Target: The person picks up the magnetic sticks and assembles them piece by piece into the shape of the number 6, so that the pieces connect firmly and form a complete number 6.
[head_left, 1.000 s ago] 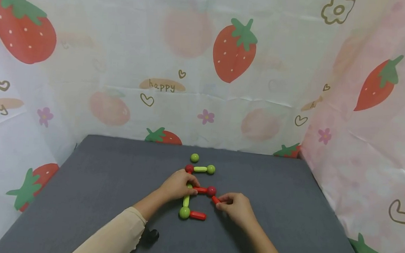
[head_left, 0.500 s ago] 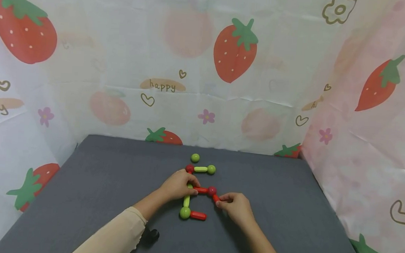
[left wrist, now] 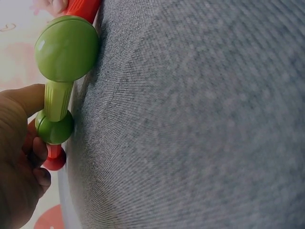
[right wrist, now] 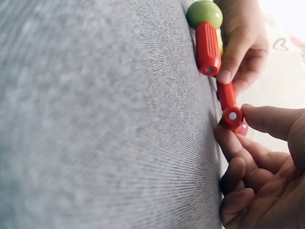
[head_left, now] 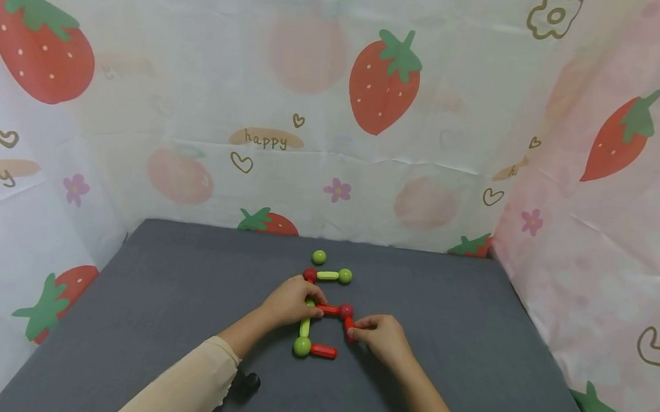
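Note:
A frame of magnetic balls and rods lies on the table. My left hand (head_left: pixel 292 302) holds it at the middle green ball (left wrist: pixel 55 130), its fingers beside the red rod (head_left: pixel 329 309) there. That rod runs right to a red ball (head_left: pixel 346 311). My right hand (head_left: pixel 383 338) pinches another red rod (head_left: pixel 349 328) between thumb and fingers; its far end meets the red ball. In the right wrist view this pinched rod (right wrist: pixel 232 117) shows its round magnet end. A yellow-green rod (head_left: pixel 304 328) leads to the near green ball (head_left: pixel 302 347), which bears a red rod (head_left: pixel 323 351).
Behind the left hand, a red ball (head_left: pixel 310 274), a yellow-green rod (head_left: pixel 327 275) and a green ball (head_left: pixel 345 275) form the far arm. A loose green ball (head_left: pixel 319 256) lies beyond. The grey table (head_left: pixel 190 273) meets a strawberry-print cloth (head_left: pixel 200 97) at its back and sides.
My right hand has swung the pinched red rod from slanting to pointing nearly straight toward me, its far end now against the red ball. My left hand stays in place.

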Demonstrator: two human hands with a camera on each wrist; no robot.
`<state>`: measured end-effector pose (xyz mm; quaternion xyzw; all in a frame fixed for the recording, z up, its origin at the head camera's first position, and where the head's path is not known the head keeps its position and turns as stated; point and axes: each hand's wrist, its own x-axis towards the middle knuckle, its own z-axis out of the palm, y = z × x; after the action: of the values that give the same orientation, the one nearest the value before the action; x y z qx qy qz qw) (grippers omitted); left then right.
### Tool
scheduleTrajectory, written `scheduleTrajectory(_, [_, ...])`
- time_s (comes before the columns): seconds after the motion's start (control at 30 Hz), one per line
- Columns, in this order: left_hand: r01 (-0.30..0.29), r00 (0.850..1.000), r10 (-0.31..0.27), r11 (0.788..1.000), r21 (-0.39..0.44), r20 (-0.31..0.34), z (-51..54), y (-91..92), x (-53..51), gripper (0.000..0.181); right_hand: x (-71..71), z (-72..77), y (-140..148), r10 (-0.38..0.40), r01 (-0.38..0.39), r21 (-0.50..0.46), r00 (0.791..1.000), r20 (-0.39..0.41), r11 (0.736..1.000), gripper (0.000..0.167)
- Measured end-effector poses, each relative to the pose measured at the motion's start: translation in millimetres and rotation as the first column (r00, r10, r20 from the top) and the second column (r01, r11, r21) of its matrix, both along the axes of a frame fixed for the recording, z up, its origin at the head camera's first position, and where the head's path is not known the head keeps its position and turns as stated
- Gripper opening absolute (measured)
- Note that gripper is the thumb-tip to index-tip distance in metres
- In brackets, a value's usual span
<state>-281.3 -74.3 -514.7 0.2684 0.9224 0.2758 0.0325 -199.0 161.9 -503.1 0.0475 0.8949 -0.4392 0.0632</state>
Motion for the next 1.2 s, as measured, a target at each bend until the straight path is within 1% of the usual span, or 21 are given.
scheduleTrajectory(0.23, [0.001,1.0,-0.001,1.0,0.008,0.004,1.3,0.5,2.1,0.012,-0.2,0.1,-2,0.022,-0.021,-0.047,1.0,0.015,0.999,0.02])
scheduleTrajectory(0.37, [0.004,1.0,-0.004,1.0,0.007,-0.008,2.6,0.9,3.4,0.012,-0.2,1.7,-4,0.024,-0.023,-0.046,0.999,0.027,0.999,0.02])
scheduleTrajectory(0.5, [0.006,1.0,-0.006,1.0,0.006,-0.018,2.7,0.9,4.1,0.012,-0.8,1.7,-7,0.021,-0.02,-0.014,0.999,0.041,1.0,0.02])
scheduleTrajectory(0.67, [0.006,1.0,-0.006,1.0,0.012,-0.02,2.9,0.7,3.9,0.012,-2.5,-1.6,-10,0.013,-0.015,0.039,0.999,0.033,0.999,0.021])
scheduleTrajectory(0.8, [0.0,1.0,0.0,1.0,0.011,-0.019,3.2,0.6,3.6,0.012,-2.8,-2.9,-11,0.011,-0.012,0.051,0.999,0.031,0.999,0.022])
scheduleTrajectory(1.03, [-0.004,1.0,0.004,1.0,0.014,-0.014,3.8,0.2,3.9,0.013,-1.8,-3.1,-9,0.039,-0.039,-0.004,0.999,0.038,0.999,0.029])
scheduleTrajectory(1.2, [-0.004,1.0,0.005,1.0,0.021,-0.013,2.8,-0.3,4.0,0.012,-0.5,-3.2,-6,0.064,-0.063,-0.023,0.997,0.035,0.998,0.031])
